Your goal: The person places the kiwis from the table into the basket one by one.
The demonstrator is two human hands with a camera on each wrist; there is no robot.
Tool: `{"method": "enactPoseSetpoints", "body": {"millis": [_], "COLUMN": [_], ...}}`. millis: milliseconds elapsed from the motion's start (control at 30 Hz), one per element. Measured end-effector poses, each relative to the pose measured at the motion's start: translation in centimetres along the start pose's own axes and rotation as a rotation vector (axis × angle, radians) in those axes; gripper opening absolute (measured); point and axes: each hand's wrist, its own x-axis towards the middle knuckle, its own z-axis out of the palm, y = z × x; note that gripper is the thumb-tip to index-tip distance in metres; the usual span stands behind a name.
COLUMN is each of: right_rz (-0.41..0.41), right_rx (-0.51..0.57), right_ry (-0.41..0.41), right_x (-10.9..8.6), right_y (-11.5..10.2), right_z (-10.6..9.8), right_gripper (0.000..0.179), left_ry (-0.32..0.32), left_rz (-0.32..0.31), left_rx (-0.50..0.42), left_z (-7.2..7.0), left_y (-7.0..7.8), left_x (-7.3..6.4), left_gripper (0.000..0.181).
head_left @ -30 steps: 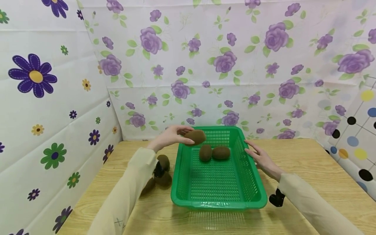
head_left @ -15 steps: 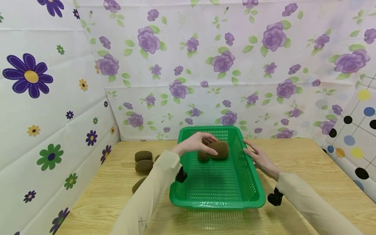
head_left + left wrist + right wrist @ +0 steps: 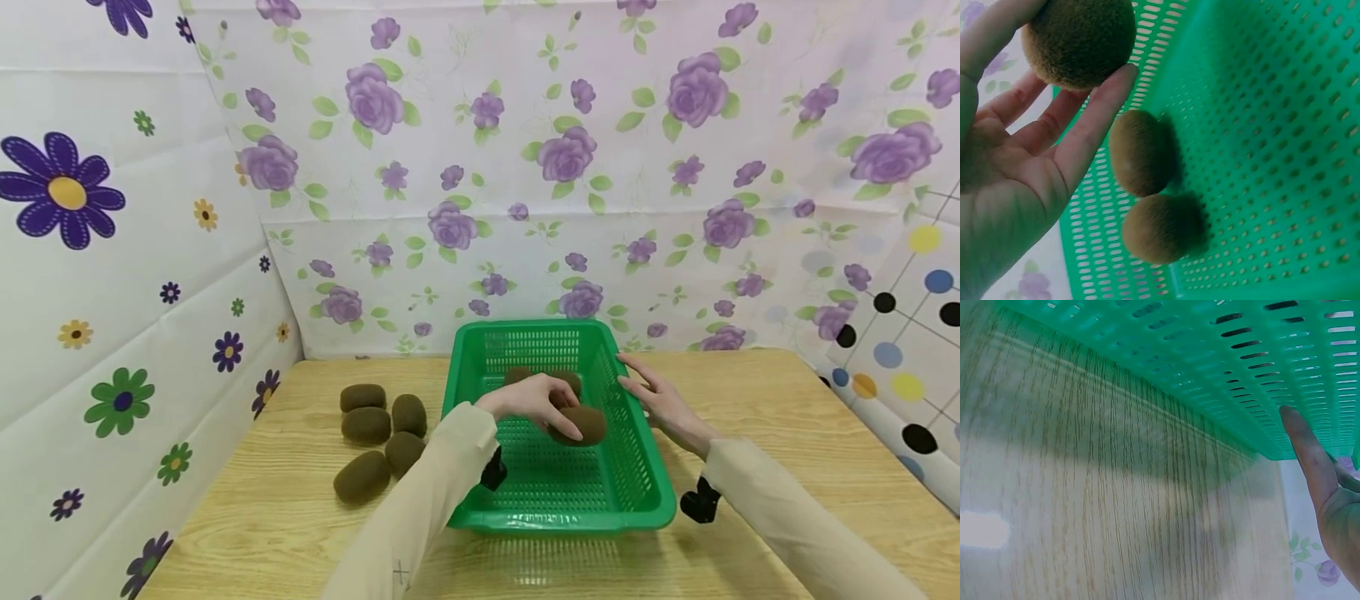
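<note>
My left hand [image 3: 531, 397] pinches a brown fuzzy kiwi [image 3: 588, 427] between thumb and fingers, over the middle of the green plastic basket [image 3: 558, 522]. In the left wrist view this kiwi [image 3: 1082, 40] is close to the camera, above the basket floor. Two more kiwis lie side by side at the basket's far end, one upper [image 3: 1141, 153] and one lower [image 3: 1163, 229] in that view; my left hand partly hides them in the head view. My right hand [image 3: 669, 410] rests with extended fingers at the basket's right rim, one finger [image 3: 1304, 444] against the slotted outer wall.
Several kiwis [image 3: 366, 426] are grouped on the wooden table [image 3: 255, 508] left of the basket, one partly behind my left sleeve [image 3: 420, 492]. A flowered cloth [image 3: 517, 167] hangs behind the table, with another patterned cloth [image 3: 135, 317] along the left.
My left hand has carried the kiwi from the basket's far left rim into it, then rightward and nearer. Table kiwis earlier hidden by the left arm now show. The right hand stays at the rim.
</note>
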Motion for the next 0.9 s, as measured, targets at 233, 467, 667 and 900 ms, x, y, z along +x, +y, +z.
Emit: {"method": "enactPoseSetpoints", "body": {"millis": [233,467,667,900], "right_rz": [0.004,0.008,0.006,0.005], "right_rx": [0.022,0.050,0.042,0.053], "right_ry": [-0.008,-0.029,-0.013,0.006], "right_x": [-0.1,-0.5,-0.1,-0.1], "right_y": [-0.1,-1.1,-0.2,-0.3], "right_z": [0.0,0.3,0.0,0.2], "right_gripper": [0.063,0.061,0.063,0.062], "left_ry": [-0.101,-0.259,-0.324,-0.337], "left_rz": [-0.046,-0.134,-0.183,-0.201], "left_rx": [0.000,-0.042,-0.075,-0.105], "left_z": [1.2,2.2,3.1,3.7], "left_y": [-1.2,-2.1,-2.6,-2.8], "left_x": [0.6,0.9,1.2,1.3], "left_gripper": [0.034,0.031,0.027,0.026]}}
